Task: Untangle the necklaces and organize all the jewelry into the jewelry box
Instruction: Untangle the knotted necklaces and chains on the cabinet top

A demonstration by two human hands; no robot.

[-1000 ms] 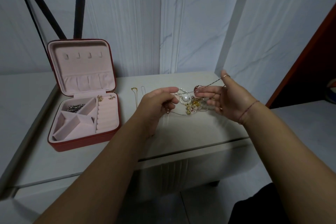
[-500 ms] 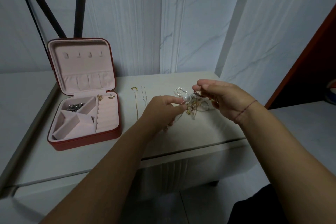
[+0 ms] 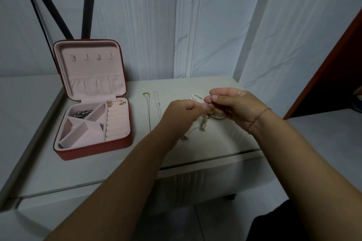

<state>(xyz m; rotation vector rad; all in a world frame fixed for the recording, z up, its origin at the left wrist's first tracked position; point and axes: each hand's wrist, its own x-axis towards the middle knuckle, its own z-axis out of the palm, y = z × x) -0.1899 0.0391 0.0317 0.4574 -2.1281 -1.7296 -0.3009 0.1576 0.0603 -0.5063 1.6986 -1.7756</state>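
Your left hand (image 3: 180,111) and right hand (image 3: 235,107) meet fingertip to fingertip above the table (image 3: 98,172), each pinching the tangled necklaces (image 3: 204,122). Your fingers cover the knot, so you cannot tell which strands either hand has. Gold and silver bits dangle at 6 o'clock of the fingertips, too blurred to sort out. A pearl strand (image 3: 195,97) peeks out at 12 o'clock of the pinch, partly behind your right fingers. A gold chain (image 3: 149,111) and a silver chain (image 3: 157,103) lie straightened at 9 o'clock of your left hand, the silver one's lower end hidden behind it. Farther toward 9 o'clock the jewelry box (image 3: 94,148) stands open.

Half a second ago the hands were apart and a large pearl showed between them; now they touch and it is hidden. A second ago your right fingers were spread.
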